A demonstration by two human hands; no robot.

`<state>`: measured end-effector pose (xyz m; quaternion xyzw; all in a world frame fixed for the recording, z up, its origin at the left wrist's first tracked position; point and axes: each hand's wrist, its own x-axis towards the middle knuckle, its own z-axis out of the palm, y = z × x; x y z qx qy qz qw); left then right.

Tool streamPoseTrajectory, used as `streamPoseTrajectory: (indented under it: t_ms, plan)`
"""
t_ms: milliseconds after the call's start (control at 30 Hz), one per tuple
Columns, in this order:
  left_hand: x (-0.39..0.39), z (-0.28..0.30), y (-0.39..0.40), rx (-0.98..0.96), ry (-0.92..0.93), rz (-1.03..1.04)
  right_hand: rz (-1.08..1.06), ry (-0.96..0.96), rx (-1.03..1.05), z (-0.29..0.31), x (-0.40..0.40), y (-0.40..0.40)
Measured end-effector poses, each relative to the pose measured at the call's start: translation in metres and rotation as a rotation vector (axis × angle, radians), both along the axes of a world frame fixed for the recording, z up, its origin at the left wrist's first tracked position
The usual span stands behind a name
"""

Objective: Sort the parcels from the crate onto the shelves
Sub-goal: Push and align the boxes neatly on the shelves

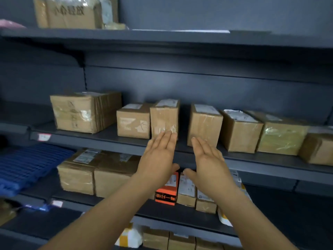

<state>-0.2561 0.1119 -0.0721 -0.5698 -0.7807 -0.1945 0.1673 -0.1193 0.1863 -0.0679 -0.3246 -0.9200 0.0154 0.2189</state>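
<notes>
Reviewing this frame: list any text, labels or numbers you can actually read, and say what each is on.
Nothing reads with certainty.
Top-shelf carton: large printed characters, blurred.
Orange box: black marks, illegible.
White shipping labels on middle-shelf parcels: too small.
Shelf-edge tag: blurred.

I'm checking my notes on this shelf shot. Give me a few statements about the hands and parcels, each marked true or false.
1. Both the left hand and the right hand are flat and hold nothing. True.
2. The orange box stands on the middle shelf. False: it stands one shelf lower.
3. A gap separates the two tall boxes above the fingertips. True.
4. The blue crate sits far right. False: far left.
</notes>
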Motion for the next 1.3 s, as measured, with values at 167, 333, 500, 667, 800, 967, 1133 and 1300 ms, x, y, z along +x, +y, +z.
streamPoseTrajectory:
  t_ms: [167,333,500,667,800,967,1133,1300]
  plan:
    - [-0.02,0.039,0.02,-0.029,0.04,0.018,-0.059,-0.044,0.066,0.036,-0.01,0.026]
    - [-0.037,0.069,0.053,-0.086,0.106,0.062,-0.145,-0.104,0.087,0.068,-0.015,0.077]
    - [-0.051,0.09,0.079,-0.15,0.158,0.089,-0.121,-0.212,0.034,0.082,-0.024,0.11]
    - [-0.066,0.092,0.089,-0.207,0.181,0.096,-0.026,-0.14,0.02,0.079,-0.052,0.112]
    - [-0.086,0.09,0.091,-0.187,0.187,0.129,-0.025,-0.09,0.013,0.072,-0.076,0.111]
    - [-0.112,0.09,0.089,-0.177,0.15,0.124,-0.026,-0.054,0.018,0.07,-0.105,0.109]
    - [-0.132,0.086,0.082,-0.157,0.185,0.124,-0.014,-0.049,0.033,0.068,-0.128,0.106]
    - [-0.138,0.089,0.074,-0.151,0.172,0.088,-0.02,-0.048,0.024,0.07,-0.135,0.103]
